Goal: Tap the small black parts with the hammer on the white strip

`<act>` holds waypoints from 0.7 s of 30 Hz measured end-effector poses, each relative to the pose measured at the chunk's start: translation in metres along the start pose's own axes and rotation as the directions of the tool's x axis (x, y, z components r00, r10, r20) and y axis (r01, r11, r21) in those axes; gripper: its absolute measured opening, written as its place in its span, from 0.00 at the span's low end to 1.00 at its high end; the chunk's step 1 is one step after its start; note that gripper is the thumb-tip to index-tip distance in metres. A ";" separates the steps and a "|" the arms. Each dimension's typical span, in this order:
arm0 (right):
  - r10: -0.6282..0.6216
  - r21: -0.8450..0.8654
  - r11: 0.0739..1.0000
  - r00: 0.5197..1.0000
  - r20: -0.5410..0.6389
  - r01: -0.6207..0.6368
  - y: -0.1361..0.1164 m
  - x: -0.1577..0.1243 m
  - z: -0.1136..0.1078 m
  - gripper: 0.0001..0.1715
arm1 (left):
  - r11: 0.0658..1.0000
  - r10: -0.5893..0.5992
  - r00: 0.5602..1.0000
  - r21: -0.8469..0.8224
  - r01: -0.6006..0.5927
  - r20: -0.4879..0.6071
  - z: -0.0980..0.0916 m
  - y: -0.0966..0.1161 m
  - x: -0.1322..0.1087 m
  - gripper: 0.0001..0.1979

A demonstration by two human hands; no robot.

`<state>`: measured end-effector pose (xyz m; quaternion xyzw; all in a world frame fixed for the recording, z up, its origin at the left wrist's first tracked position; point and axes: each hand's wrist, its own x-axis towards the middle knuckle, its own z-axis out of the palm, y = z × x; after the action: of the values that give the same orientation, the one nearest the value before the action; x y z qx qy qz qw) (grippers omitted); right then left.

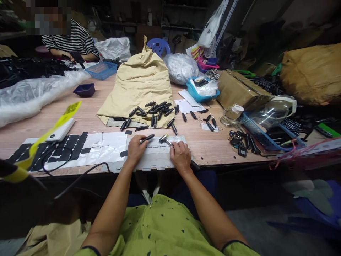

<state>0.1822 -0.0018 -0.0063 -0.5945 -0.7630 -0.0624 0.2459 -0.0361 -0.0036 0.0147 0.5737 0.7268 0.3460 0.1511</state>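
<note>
My left hand [136, 148] is closed around a black pen-like piece [148, 138], which points up and to the right above the white board [156, 160]. My right hand [181, 156] grips a small hammer [165, 139] by its handle, the head lying toward the left, a short gap from the black piece. Several more black pieces [155, 110] are scattered over the beige cloth bag [145, 80] beyond my hands. Others [193, 115] lie on the wooden table [210, 140] to the right of the bag.
A sheet with black stickers [71, 147] and a white box [61, 131] lie left. Yellow tape [53, 129] hangs in front. Blue baskets [102, 71], a carton [237, 89] and a clear jug [277, 110] stand farther back. Another person [77, 39] sits at the back left.
</note>
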 end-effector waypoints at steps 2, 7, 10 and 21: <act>0.004 -0.011 1.000 1.000 -0.004 -0.004 0.000 0.001 -0.001 0.12 | 0.998 0.061 0.997 0.023 -0.062 0.042 0.005 0.000 -0.009 0.07; 0.008 -0.007 1.000 1.000 0.002 -0.008 -0.001 0.001 -0.001 0.11 | 0.991 0.098 0.992 0.080 -0.104 0.075 0.009 0.002 -0.008 0.08; 0.021 -0.005 1.000 1.000 0.020 -0.021 -0.001 0.002 -0.001 0.11 | 0.988 0.107 0.989 0.096 -0.117 0.099 0.010 0.005 -0.003 0.09; 0.093 0.382 0.917 0.992 0.081 -0.117 0.008 0.007 -0.007 0.18 | 0.995 0.023 0.983 0.092 -0.040 0.185 0.008 0.014 0.003 0.10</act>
<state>0.1902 0.0039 0.0014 -0.5763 -0.7345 0.1205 0.3375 -0.0221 0.0030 0.0193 0.6211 0.7163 0.2590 0.1845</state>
